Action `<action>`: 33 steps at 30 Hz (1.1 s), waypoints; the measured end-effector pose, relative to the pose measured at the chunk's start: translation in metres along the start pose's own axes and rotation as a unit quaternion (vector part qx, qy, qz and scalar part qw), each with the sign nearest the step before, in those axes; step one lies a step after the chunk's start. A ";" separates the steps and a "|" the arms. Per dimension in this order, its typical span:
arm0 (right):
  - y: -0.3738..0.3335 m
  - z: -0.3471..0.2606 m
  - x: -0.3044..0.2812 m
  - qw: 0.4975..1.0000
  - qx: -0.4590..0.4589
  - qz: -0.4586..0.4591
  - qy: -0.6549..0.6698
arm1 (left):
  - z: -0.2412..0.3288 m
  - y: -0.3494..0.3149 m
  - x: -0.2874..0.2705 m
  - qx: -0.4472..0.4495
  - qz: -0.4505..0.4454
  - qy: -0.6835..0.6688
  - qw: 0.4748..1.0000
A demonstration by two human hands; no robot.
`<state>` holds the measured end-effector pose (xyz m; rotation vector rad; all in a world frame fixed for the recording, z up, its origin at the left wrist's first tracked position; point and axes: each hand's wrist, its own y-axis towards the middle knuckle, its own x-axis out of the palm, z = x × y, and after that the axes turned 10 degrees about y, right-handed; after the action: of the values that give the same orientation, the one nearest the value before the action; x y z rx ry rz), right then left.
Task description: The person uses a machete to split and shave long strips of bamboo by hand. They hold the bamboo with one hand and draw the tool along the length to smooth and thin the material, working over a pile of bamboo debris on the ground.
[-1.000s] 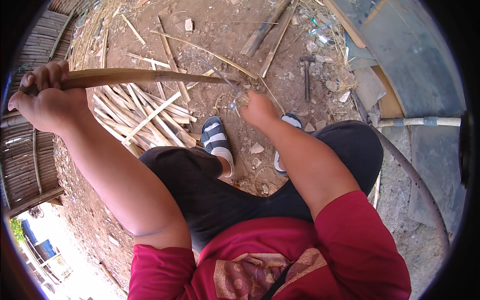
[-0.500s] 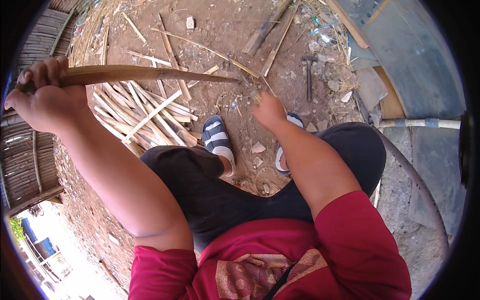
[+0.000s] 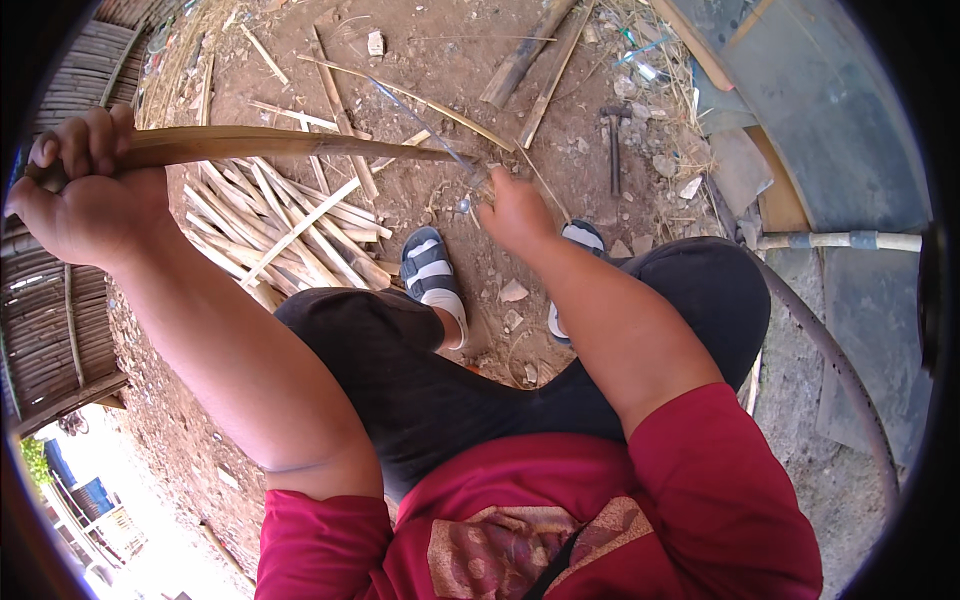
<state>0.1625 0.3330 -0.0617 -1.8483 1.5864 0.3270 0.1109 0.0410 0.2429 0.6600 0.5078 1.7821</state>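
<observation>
Raised at the left, my left hand point(image 3: 95, 200) is closed around the thick end of a long tapered wooden strip point(image 3: 270, 144). The strip runs nearly level to the right, its thin end close to my right hand point(image 3: 520, 212). My right hand is closed on the handle of a long-bladed knife point(image 3: 425, 118), mostly hidden by the fingers. The narrow blade slants up and left and crosses the strip near its tip; whether they touch I cannot tell.
Beside my left foot lies a pile of split wooden strips point(image 3: 300, 225). A hammer point(image 3: 615, 150) rests on the dirt to the right, near wood pieces point(image 3: 530, 55). Grey sheets point(image 3: 850, 130) and a curved pipe point(image 3: 830, 350) stand right; a slatted bamboo wall point(image 3: 60, 320) is at left.
My right hand has shifted slightly left and up with the knife, and its blade now lies across the strip's end. My left hand and the strip have barely moved.
</observation>
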 end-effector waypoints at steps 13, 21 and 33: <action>0.002 0.001 0.002 0.997 -0.024 0.046 0.049 | 0.003 0.002 -0.013 -0.039 -0.031 -0.066 0.997; 0.002 0.009 -0.001 0.999 -0.002 0.033 0.000 | 0.007 0.001 -0.004 -0.052 -0.080 -0.111 0.989; 0.013 0.078 0.015 0.993 0.104 0.008 -0.056 | 0.002 0.005 -0.012 -0.041 -0.060 -0.090 0.993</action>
<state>0.1712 0.3704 -0.1327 -1.6315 1.4996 0.2574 0.1111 0.0278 0.2453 0.7115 0.3431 1.6035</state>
